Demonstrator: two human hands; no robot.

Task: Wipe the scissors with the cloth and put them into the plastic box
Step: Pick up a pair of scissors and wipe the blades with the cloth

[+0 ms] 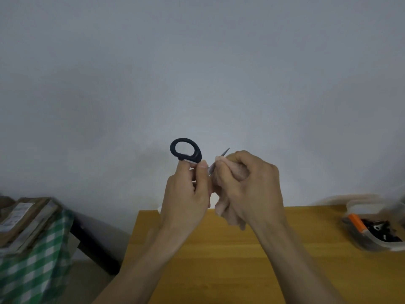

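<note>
My left hand (pixel 188 194) grips the scissors (pixel 186 150) near the handles, holding them up above the wooden table (pixel 219 260). One black handle loop sticks up over my fingers. My right hand (pixel 247 187) holds a pale pinkish cloth (pixel 228 213) wrapped round the blade. Only the blade's tip pokes out past my right fingers. The clear plastic box (pixel 372 229) stands on the table at the far right, with dark items and an orange-handled tool inside.
A green-and-white checked cloth (pixel 37 260) covers a surface at the left, with cardboard parcels (pixel 24 218) on it. A dark bar slants down between it and the table. A plain grey wall fills the background.
</note>
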